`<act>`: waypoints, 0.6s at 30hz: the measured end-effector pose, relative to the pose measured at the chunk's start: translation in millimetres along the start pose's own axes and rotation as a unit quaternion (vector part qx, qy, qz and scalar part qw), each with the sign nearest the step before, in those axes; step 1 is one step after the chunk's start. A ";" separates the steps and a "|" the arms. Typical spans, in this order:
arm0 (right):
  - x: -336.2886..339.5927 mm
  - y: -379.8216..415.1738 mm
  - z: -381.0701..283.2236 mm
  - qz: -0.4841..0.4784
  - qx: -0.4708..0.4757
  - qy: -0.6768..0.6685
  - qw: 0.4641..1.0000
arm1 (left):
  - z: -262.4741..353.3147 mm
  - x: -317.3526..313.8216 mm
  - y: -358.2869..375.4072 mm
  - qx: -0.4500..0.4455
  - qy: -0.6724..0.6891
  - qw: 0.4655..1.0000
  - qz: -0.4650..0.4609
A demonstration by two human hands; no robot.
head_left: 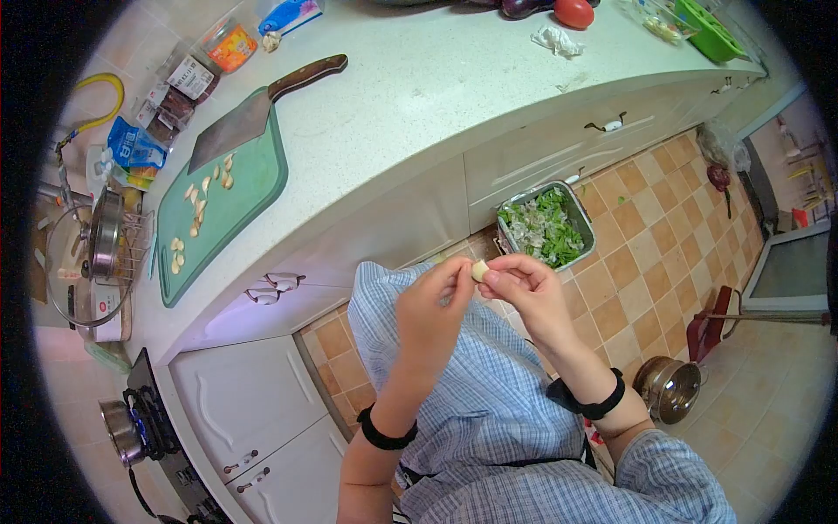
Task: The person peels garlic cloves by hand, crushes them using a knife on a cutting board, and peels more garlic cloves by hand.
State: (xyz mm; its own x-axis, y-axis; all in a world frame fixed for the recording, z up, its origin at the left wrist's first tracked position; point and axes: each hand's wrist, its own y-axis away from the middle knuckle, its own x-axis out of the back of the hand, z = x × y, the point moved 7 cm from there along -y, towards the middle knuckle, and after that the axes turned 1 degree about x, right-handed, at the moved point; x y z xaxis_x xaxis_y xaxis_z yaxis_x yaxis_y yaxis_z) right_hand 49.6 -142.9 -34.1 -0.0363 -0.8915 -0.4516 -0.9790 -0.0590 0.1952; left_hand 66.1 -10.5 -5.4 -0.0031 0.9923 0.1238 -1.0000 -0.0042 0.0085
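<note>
Between my two hands is a small pale garlic clove (479, 271), pinched at the fingertips in front of my checked apron. My left hand (434, 306) has its fingers closed against the clove's left side. From the right, the thumb and forefinger of my right hand (524, 293) grip the same clove. Several more cloves (200, 210) lie on the green cutting board (249, 205) on the counter at the left. A cleaver (236, 131) with a wooden handle rests across the board's upper end.
Below the counter stands a bin (583, 229) with green leaf scraps. Jars and packets (190, 77) line the wall side. A red tomato (573, 12) and a green basket (711, 35) sit at the back. A stove (166, 437) is at lower left, a metal pot (668, 389) on the floor.
</note>
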 end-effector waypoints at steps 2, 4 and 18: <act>-2.2 -0.6 8.0 0.006 -0.026 -0.069 0.997 | 24.4 -1.5 3.3 -0.101 -0.166 0.981 0.026; -5.5 -0.6 10.2 0.012 -0.031 -0.105 0.994 | 29.5 -3.2 4.2 -0.136 -0.210 0.968 0.034; 12.7 -7.4 -3.2 0.082 0.020 -0.074 0.994 | 21.9 -9.6 2.4 -0.195 -0.206 0.959 -0.005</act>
State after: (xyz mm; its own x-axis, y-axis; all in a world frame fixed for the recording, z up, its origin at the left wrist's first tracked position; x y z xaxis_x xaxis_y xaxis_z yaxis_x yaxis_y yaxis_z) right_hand 57.0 -155.2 -38.5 -0.2214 -0.8118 -0.5404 -0.9647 0.1012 0.2431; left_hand 63.9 -22.7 15.2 -0.0695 0.8587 0.5077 -0.9276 0.1316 -0.3496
